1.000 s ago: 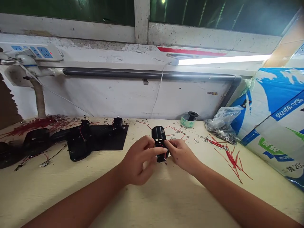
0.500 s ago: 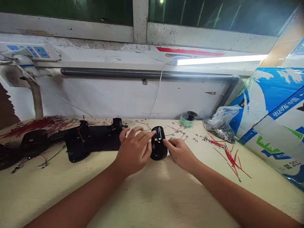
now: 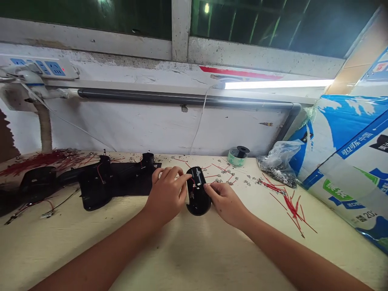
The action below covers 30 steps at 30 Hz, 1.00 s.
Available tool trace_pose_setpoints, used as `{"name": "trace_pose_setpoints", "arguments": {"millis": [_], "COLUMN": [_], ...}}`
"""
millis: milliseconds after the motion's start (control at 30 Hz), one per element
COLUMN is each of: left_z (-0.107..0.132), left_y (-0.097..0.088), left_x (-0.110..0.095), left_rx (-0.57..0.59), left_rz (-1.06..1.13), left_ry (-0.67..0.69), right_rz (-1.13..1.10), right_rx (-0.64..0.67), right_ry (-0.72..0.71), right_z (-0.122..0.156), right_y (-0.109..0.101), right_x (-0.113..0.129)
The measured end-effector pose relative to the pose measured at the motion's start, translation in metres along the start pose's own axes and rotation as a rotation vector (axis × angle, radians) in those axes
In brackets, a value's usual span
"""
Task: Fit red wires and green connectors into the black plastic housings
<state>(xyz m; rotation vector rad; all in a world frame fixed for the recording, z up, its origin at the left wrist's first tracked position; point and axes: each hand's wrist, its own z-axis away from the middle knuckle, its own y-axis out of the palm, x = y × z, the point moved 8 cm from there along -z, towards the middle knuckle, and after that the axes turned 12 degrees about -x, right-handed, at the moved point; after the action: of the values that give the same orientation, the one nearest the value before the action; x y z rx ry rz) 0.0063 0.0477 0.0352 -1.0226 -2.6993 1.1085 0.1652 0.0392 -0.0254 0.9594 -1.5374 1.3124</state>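
Note:
A black rounded plastic housing with a thin red wire inside rests on the pale table between my hands. My left hand curls its fingers over the housing's left side. My right hand grips its right side with thumb and fingers. Both hands hold the housing at the table's middle.
More black housings with red wires lie on a black mat at the left. Red wire pieces and small metal terminals are scattered to the right. A tape roll, a plastic bag and a blue-white carton stand at the right.
The housing has come down from a raised, upright hold to lie on the table. My left fingers spread out, then closed over its left side.

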Motion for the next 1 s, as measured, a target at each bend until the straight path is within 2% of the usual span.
{"name": "trace_pose_setpoints", "arguments": {"millis": [200,367,567,767,1000], "left_z": [-0.001,-0.001,0.001,0.006,0.009], "left_y": [-0.001,0.005,0.015,0.024,0.030], "left_x": [0.007,0.012,0.014,0.017,0.021], "left_rx": [0.044,0.031,0.048,0.080,0.123], "left_rz": [0.069,0.118,0.414,0.663,0.786], "left_ry": [-0.142,-0.192,-0.269,-0.448,-0.605], "right_rz": [0.051,0.051,0.001,0.092,0.177], "right_rx": [-0.007,-0.013,0.046,0.039,0.040], "right_ry": [-0.022,-0.044,-0.021,-0.059,-0.065], "right_z": [0.004,0.006,0.010,0.013,0.012], "right_y": [0.001,0.002,0.011,0.012,0.013], "right_x": [0.007,0.010,0.006,0.013,0.003]}}
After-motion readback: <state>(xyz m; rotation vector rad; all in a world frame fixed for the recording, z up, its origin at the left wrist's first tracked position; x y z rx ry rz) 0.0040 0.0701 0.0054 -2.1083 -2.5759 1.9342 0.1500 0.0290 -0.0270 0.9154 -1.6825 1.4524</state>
